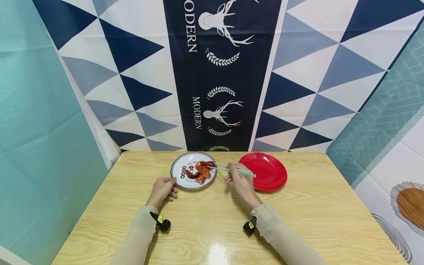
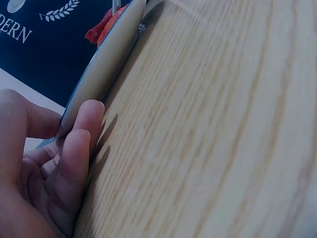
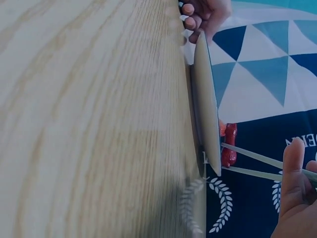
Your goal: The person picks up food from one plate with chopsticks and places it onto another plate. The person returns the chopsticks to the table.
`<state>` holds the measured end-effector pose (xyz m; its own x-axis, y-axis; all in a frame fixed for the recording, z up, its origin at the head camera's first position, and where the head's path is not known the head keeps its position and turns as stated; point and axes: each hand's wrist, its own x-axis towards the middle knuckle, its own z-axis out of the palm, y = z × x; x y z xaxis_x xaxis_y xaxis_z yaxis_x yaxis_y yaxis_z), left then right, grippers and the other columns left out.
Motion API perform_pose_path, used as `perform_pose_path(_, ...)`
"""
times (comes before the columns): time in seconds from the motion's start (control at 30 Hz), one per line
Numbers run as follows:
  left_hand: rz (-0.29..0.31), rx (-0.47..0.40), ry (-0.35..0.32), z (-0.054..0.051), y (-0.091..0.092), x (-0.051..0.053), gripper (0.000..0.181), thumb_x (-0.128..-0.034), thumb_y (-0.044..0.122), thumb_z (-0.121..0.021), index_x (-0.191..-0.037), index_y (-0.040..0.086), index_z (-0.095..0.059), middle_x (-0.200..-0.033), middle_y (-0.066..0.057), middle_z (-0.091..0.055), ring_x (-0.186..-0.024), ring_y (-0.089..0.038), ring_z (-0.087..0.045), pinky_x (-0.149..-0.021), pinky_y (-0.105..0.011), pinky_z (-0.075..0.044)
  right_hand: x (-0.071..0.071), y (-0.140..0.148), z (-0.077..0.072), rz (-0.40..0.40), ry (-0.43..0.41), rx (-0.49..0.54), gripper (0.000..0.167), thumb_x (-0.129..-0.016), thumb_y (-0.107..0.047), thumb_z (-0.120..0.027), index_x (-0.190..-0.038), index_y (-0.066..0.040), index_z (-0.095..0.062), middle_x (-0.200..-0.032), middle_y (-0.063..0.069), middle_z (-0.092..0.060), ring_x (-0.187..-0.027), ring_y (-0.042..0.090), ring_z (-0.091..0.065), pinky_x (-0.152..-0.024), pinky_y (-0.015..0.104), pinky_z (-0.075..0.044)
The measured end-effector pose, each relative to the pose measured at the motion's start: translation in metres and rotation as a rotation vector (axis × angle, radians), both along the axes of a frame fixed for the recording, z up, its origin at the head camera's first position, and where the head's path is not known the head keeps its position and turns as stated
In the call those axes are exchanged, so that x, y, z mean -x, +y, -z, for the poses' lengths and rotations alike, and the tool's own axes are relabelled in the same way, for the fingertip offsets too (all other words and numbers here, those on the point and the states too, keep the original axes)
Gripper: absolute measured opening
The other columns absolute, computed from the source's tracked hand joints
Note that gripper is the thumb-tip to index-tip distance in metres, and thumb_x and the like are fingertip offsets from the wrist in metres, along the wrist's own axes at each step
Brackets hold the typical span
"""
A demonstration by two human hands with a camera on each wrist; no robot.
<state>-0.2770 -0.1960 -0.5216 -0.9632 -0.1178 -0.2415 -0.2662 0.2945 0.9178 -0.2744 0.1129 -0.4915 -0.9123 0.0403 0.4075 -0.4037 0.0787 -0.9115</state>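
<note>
On a white plate with a dark rim [image 1: 198, 156] lie several glazed pieces of food that look like chicken, among them an orange-brown one [image 1: 203, 170] and a dark curved one [image 1: 191, 175]. My left hand [image 1: 162, 192] pinches the near-left rim, thumb above and fingers beneath, as the left wrist view shows. In my right hand [image 1: 241, 184] is a pair of pale green chopsticks [image 1: 246, 172]. Their tips reach a dark red piece [image 3: 230, 144] at the plate's right side; in the right wrist view they stand on either side of it. Whether they grip it firmly, I cannot tell.
A red plate [image 1: 271, 171] stands at the back right, partly behind my right hand. The wooden table [image 1: 205, 221] ends at a patterned cloth wall [image 1: 218, 77] behind both plates. Plain teal sheeting [image 1: 49, 121] hangs on the left.
</note>
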Motion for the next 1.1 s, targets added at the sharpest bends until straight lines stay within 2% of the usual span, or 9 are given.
perform_pose_path(0.17,-0.001,-0.006,-0.002,0.0,0.0,0.0,0.036,-0.106,0.031,-0.055,-0.097,0.0,-0.07,-0.071,-0.005,-0.068,-0.054,-0.013,-0.067,-0.048,-0.026,-0.056,-0.001,0.002,-0.001,-0.004,-0.021,0.011,0.041,-0.107,-0.029,-0.059,-0.105,0.011,-0.071,-0.08,0.011,-0.067,-0.061,0.027,-0.071,-0.058,0.035,-0.063)
perform_pose_path(0.3,0.0,-0.006,-0.003,0.0,0.0,0.0,0.036,-0.1061,0.031,-0.055,-0.098,0.0,-0.07,-0.071,-0.005,-0.068,-0.055,-0.013,-0.067,-0.048,-0.026,-0.056,-0.002,0.005,-0.001,-0.008,-0.027,0.012,0.04,-0.107,-0.025,-0.058,-0.106,0.013,-0.07,-0.08,0.019,-0.067,-0.061,0.029,-0.071,-0.058,0.034,-0.063)
perform_pose_path(0.43,-0.001,-0.003,0.002,0.001,-0.001,0.0,0.035,-0.1063,0.031,-0.055,-0.098,0.0,-0.069,-0.071,-0.005,-0.068,-0.055,-0.013,-0.067,-0.048,-0.027,-0.056,-0.005,0.009,-0.002,0.016,0.01,-0.06,0.037,-0.107,-0.028,-0.058,-0.102,0.006,-0.074,-0.073,0.022,-0.066,-0.057,0.03,-0.067,-0.053,0.029,-0.06)
perform_pose_path(0.53,0.001,-0.003,0.004,0.001,-0.001,0.0,0.036,-0.1064,0.031,-0.055,-0.098,0.0,-0.07,-0.072,-0.005,-0.068,-0.055,-0.013,-0.067,-0.048,-0.026,-0.056,-0.008,0.014,-0.003,0.09,0.079,-0.183,0.034,-0.106,-0.03,-0.06,-0.094,-0.004,-0.078,-0.063,0.01,-0.061,-0.054,0.022,-0.06,-0.052,0.021,-0.051)
perform_pose_path(0.67,0.002,-0.004,-0.002,0.001,0.0,0.0,0.036,-0.1063,0.031,-0.055,-0.099,-0.001,-0.07,-0.072,-0.005,-0.068,-0.055,-0.013,-0.067,-0.048,-0.026,-0.056,-0.014,0.019,-0.006,0.161,0.199,-0.282,0.028,-0.105,-0.024,-0.063,-0.091,-0.009,-0.082,-0.062,0.0,-0.055,-0.06,0.011,-0.049,-0.055,0.021,-0.039)
perform_pose_path(0.8,-0.002,0.002,0.0,0.001,0.0,0.0,0.035,-0.1062,0.031,-0.055,-0.1,-0.001,-0.069,-0.072,-0.005,-0.068,-0.055,-0.013,-0.067,-0.048,-0.027,-0.056,-0.019,0.025,-0.01,0.152,0.294,-0.282,0.018,-0.102,-0.012,-0.065,-0.094,-0.006,-0.081,-0.067,-0.001,-0.059,-0.066,0.006,-0.048,-0.058,0.017,-0.04)
perform_pose_path(0.9,-0.002,0.006,0.005,0.001,0.0,0.0,0.036,-0.1061,0.031,-0.054,-0.099,-0.001,-0.069,-0.072,-0.005,-0.068,-0.055,-0.013,-0.067,-0.049,-0.027,-0.056,-0.02,0.03,-0.011,0.128,0.371,-0.277,0.014,-0.098,-0.004,-0.069,-0.087,-0.006,-0.078,-0.063,-0.002,-0.055,-0.062,0.004,-0.045,-0.054,0.017,-0.037)
perform_pose_path(0.97,-0.001,0.007,0.006,0.001,0.0,0.0,0.036,-0.1062,0.03,-0.054,-0.098,-0.001,-0.069,-0.072,-0.005,-0.068,-0.055,-0.013,-0.067,-0.049,-0.027,-0.057,-0.021,0.034,-0.012,0.106,0.444,-0.283,0.016,-0.094,0.001,-0.072,-0.08,-0.008,-0.076,-0.06,-0.002,-0.05,-0.057,0.004,-0.041,-0.05,0.017,-0.034)
perform_pose_path(1.1,-0.001,0.007,0.006,0.001,0.0,0.0,0.036,-0.1063,0.031,-0.054,-0.097,0.0,-0.069,-0.072,-0.005,-0.068,-0.055,-0.013,-0.067,-0.049,-0.027,-0.056,-0.022,0.04,-0.015,0.101,0.61,-0.341,0.024,-0.084,0.01,-0.077,-0.074,-0.011,-0.071,-0.059,-0.003,-0.05,-0.056,0.003,-0.041,-0.049,0.014,-0.035)
